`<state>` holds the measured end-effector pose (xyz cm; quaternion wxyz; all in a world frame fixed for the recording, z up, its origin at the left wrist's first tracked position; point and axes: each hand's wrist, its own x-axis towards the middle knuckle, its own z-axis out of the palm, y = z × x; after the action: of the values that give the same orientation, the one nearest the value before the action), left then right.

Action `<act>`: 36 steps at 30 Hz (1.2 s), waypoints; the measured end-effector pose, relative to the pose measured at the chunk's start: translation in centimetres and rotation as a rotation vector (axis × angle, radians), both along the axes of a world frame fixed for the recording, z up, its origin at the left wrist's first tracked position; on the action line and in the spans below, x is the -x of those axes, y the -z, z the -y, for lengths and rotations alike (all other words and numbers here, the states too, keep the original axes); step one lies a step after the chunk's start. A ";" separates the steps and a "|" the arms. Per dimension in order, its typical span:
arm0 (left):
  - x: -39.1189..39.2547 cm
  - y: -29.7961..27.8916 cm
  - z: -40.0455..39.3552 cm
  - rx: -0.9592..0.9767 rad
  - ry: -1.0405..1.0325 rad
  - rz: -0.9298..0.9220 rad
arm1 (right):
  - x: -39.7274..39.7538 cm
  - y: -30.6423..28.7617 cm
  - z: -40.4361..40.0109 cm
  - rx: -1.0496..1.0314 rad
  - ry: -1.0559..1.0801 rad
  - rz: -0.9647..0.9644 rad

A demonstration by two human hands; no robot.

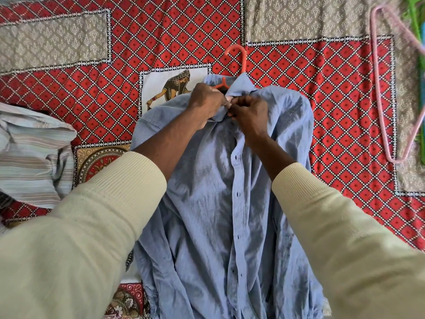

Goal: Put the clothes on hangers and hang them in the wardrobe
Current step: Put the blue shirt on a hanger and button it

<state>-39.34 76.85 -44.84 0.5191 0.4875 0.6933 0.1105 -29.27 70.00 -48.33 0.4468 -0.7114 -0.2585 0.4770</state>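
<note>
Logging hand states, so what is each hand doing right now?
Left hand: fingers pinch the blue shirt at its collar.
Right hand: fingers pinch the same collar.

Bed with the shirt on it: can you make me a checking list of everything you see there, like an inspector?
Surface: patterned bedspread, red diamonds with grey-beige patches, lying flat.
Job's things: blue shirt spread front-up on the bedspread, most buttons done; orange hanger inside it, hook poking out past the collar. Striped shirt crumpled at the left, no hanger in it. Pink hanger lying spare at the right.
Clutter: something green at the right edge, too cut off to name.
Hands: left hand and right hand both pinch the blue shirt at the collar, close together.
Cables: nothing seen.
Surroundings: wardrobe not in view; cream sleeves fill the foreground.
</note>
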 end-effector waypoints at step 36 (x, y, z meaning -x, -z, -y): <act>0.3 5.3 10.1 -0.135 -0.276 0.174 | -1.1 0.4 6.1 0.081 -0.067 0.489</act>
<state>-39.64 66.79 -50.14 0.5231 0.4099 0.6972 0.2688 -28.16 63.87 -48.73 0.3258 -0.8140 -0.3632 0.3153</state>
